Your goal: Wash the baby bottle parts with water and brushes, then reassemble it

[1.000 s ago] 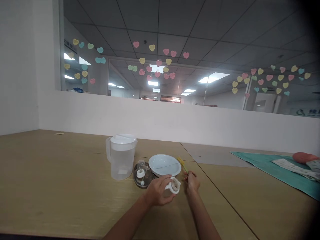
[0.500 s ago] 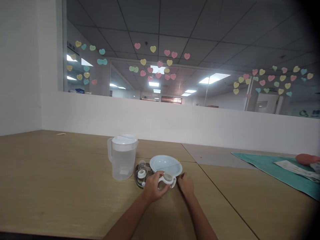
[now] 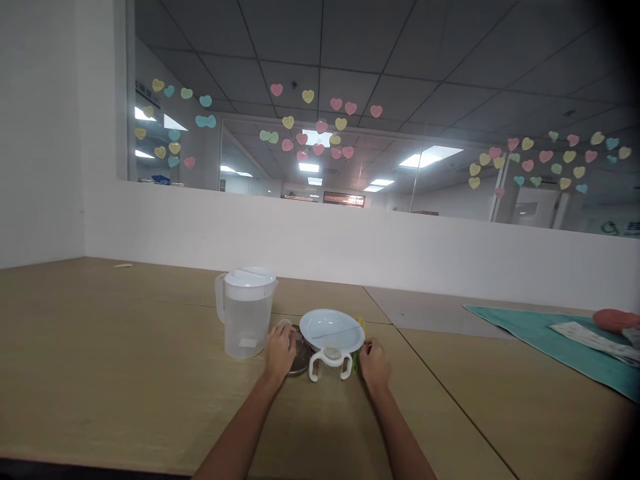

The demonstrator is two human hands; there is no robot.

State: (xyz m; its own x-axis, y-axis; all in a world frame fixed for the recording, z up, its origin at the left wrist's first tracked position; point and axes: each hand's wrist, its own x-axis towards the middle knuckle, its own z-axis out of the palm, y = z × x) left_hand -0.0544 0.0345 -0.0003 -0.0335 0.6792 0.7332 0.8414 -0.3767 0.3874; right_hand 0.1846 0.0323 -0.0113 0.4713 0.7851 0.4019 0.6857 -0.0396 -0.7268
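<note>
My left hand [image 3: 280, 350] is over the round metal dish [image 3: 301, 360], its fingers curled down onto small parts; what they grip is hidden. In front of the light-blue bowl [image 3: 325, 323] stands a clear baby bottle with a white two-handled collar [image 3: 331, 357], touched by neither hand. Beside the bowl's right rim, my right hand [image 3: 375, 363] has its fingers pressed together, and anything in them is hidden. A yellow and green item [image 3: 355, 362] shows partly between this hand and the bowl. A thin dark line crosses the bowl's inside.
Left of the dish stands a translucent lidded pitcher [image 3: 247, 317]. At the far right, a teal cloth [image 3: 535, 333] bears a printed cloth [image 3: 590, 340] and a reddish object [image 3: 615, 321]. A low white wall [image 3: 320, 243] with a window edges the wooden table [image 3: 150, 387] at the back.
My left hand has let go of the two-handled bottle, now standing on the table, and moved left to the metal dish. My right hand has barely moved.
</note>
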